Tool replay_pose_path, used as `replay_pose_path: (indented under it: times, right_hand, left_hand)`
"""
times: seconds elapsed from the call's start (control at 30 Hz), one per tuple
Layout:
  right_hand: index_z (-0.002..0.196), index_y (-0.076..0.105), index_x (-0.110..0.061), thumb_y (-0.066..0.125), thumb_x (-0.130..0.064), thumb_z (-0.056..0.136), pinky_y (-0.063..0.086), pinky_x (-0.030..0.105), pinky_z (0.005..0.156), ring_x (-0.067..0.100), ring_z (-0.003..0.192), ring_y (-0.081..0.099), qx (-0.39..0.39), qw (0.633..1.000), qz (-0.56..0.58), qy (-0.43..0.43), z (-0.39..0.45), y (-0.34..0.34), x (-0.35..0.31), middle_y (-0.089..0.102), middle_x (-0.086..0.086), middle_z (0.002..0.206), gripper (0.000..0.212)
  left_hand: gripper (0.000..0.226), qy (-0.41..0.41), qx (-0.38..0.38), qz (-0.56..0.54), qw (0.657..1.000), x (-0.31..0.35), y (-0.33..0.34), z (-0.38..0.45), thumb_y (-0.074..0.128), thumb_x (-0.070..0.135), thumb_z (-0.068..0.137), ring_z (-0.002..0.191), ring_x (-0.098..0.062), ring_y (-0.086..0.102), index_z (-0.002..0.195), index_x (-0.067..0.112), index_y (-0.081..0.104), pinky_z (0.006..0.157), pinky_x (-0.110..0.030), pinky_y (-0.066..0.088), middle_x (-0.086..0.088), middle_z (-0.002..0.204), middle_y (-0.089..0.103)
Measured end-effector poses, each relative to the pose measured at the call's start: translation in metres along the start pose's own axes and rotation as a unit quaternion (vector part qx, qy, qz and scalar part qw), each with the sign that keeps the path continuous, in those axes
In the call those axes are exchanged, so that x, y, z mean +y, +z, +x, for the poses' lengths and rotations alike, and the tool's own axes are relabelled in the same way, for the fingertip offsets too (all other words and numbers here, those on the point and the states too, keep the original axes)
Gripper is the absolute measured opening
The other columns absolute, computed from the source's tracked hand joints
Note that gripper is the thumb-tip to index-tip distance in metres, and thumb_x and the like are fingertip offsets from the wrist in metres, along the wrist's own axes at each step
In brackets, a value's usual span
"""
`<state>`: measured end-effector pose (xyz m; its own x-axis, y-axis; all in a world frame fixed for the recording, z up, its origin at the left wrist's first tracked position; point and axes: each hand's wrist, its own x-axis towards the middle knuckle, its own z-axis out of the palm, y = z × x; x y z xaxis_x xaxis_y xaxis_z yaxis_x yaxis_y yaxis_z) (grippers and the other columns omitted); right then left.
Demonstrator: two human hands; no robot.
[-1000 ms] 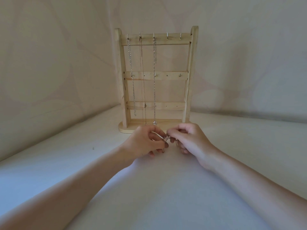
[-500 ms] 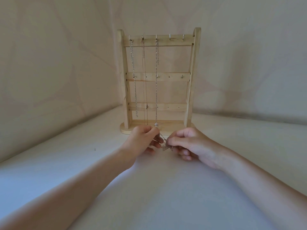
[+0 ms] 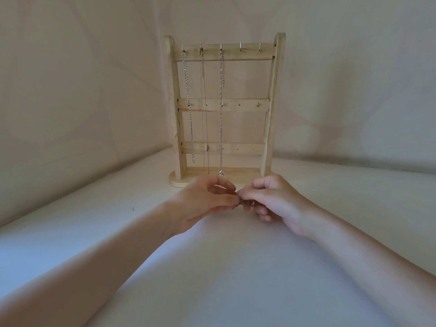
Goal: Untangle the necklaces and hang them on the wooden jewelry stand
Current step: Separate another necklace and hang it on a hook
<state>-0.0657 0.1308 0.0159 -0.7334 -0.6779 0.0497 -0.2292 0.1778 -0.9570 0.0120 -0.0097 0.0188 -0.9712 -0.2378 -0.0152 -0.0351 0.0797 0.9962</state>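
At the centre of the frame, just below the wooden jewelry stand (image 3: 225, 109) where three chains hang, the left hand (image 3: 203, 204) and the right hand (image 3: 276, 201) each pinch a small tangled necklace (image 3: 243, 204) that lies bunched between their meeting fingertips.

A plain home-like corner: a pale table (image 3: 70, 244) set against bare beige walls (image 3: 70, 90), with 1 wooden jewelry stand (image 3: 273, 102).
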Motion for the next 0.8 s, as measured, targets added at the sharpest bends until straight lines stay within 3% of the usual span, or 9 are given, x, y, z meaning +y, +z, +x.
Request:
replay_pose_path:
  times: [0.13,0.27,0.37,0.47,0.63,0.8]
  right_hand:
    - [0.07,0.07,-0.006,0.066,-0.015,0.082,0.031,0.012,0.044,0.001,0.039,0.044,0.077,0.973,-0.19,-0.105,0.0,0.005,0.0,0.06,-0.003,0.057,0.015]
    - [0.066,0.068,-0.018,0.065,-0.012,0.08,0.033,0.013,0.046,0.001,0.043,0.045,0.079,0.954,-0.245,-0.155,0.0,0.007,0.0,0.065,-0.004,0.065,0.016]
    - [0.066,0.068,-0.018,0.065,-0.01,0.079,0.033,0.011,0.046,0.001,0.042,0.045,0.072,0.961,-0.223,-0.148,-0.001,0.004,0.0,0.063,-0.007,0.065,0.015]
    - [0.07,0.069,-0.011,0.066,-0.011,0.08,0.032,0.009,0.045,0.0,0.042,0.043,0.059,0.971,-0.193,-0.13,0.001,0.002,-0.002,0.062,-0.008,0.062,0.01]
    - [0.072,0.066,-0.013,0.068,-0.011,0.081,0.034,0.016,0.041,0.009,0.039,0.042,-0.051,0.985,-0.158,-0.057,-0.001,-0.006,-0.004,0.06,-0.001,0.063,0.009]
    - [0.073,0.064,-0.013,0.067,-0.011,0.081,0.032,0.017,0.039,0.005,0.036,0.04,-0.057,0.979,-0.19,-0.038,-0.002,-0.003,-0.004,0.055,-0.002,0.061,0.008]
  left_hand:
    - [0.02,0.032,0.055,0.145,0.987,-0.001,0.0,0.001,0.075,0.004,0.072,0.075,-0.012,0.063,0.083,0.016,0.063,0.087,-0.028,0.047,0.0,0.086,0.069]
    - [0.014,0.035,0.055,0.178,0.982,0.0,-0.001,0.0,0.076,0.009,0.073,0.079,-0.003,0.06,0.08,0.018,0.069,0.082,-0.018,0.042,0.01,0.084,0.068]
    - [0.01,0.04,0.057,0.195,0.978,0.001,-0.002,0.0,0.077,0.013,0.073,0.082,0.002,0.057,0.069,0.02,0.071,0.081,-0.015,0.04,0.016,0.073,0.064]
    - [0.007,0.034,0.037,0.192,0.98,0.002,-0.005,0.0,0.074,0.009,0.075,0.076,-0.003,0.06,0.073,0.014,0.071,0.079,-0.015,0.047,0.007,0.074,0.065]
    - [0.011,-0.007,0.005,0.101,0.995,0.002,-0.002,0.0,0.064,0.001,0.083,0.064,-0.008,0.059,0.076,0.009,0.065,0.061,-0.012,0.052,-0.003,0.074,0.066]
    - [0.017,0.065,0.028,0.222,0.972,-0.004,0.002,0.003,0.061,0.003,0.083,0.045,-0.005,0.05,0.071,0.015,0.061,0.05,-0.014,0.042,0.005,0.062,0.062]
